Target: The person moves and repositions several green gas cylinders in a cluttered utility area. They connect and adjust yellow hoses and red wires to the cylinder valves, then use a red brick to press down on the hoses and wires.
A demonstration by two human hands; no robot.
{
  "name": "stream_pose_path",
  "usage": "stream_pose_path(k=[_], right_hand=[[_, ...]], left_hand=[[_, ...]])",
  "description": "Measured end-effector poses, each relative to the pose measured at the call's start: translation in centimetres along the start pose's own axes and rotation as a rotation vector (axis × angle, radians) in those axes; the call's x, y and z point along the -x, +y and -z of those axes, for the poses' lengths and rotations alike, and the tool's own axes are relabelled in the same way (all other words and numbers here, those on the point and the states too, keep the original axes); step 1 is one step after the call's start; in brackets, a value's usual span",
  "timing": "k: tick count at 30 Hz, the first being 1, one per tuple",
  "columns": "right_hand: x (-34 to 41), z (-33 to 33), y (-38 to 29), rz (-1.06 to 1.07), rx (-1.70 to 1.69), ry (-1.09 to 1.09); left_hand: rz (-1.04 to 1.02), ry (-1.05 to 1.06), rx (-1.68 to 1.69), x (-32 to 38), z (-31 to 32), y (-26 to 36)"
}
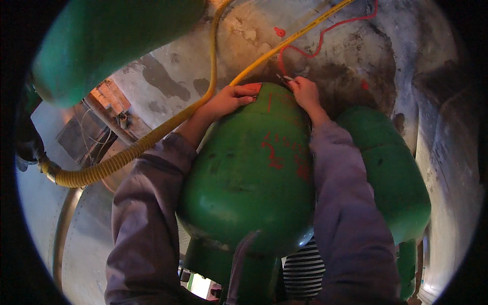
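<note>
Between my arms stands a large green metal tank with a rounded top and handwritten red marks. My left hand lies on the tank's far left shoulder, its fingers over a flat orange-red piece. Whether they grip that piece or only press on it is unclear. At the far right shoulder, my right hand is closed around a small metal tool, whose tip points left. The tool's exact kind is too small to tell. A thin red cord runs down close to this tool.
A yellow corrugated hose curves past my left forearm, and a thinner yellow hose runs to the upper right. Other green tanks stand at right and upper left. Beyond is a stained concrete surface with red bits.
</note>
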State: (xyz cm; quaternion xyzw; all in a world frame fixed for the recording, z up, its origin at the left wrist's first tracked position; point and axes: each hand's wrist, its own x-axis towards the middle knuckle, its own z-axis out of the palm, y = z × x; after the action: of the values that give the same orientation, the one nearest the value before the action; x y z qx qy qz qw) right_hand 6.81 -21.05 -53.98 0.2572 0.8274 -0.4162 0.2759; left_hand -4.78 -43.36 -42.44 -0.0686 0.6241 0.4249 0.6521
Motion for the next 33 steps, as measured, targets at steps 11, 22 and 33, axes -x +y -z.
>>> stream_pose_path(k=[11,22,33], right_hand=[[15.4,6.0,0.9,-0.245,-0.073,0.729],[26.3,10.6,-5.0,-0.336,0.057,0.694],[9.0,7.2,-1.1,-0.217,0.040,0.604]], left_hand=[[-0.039,-0.075,-0.023,0.5,0.3,1.4],[-0.086,0.412,-1.056,1.0,1.9,-2.0],[-0.124,1.130,-0.834,5.0,6.5,-6.9]])
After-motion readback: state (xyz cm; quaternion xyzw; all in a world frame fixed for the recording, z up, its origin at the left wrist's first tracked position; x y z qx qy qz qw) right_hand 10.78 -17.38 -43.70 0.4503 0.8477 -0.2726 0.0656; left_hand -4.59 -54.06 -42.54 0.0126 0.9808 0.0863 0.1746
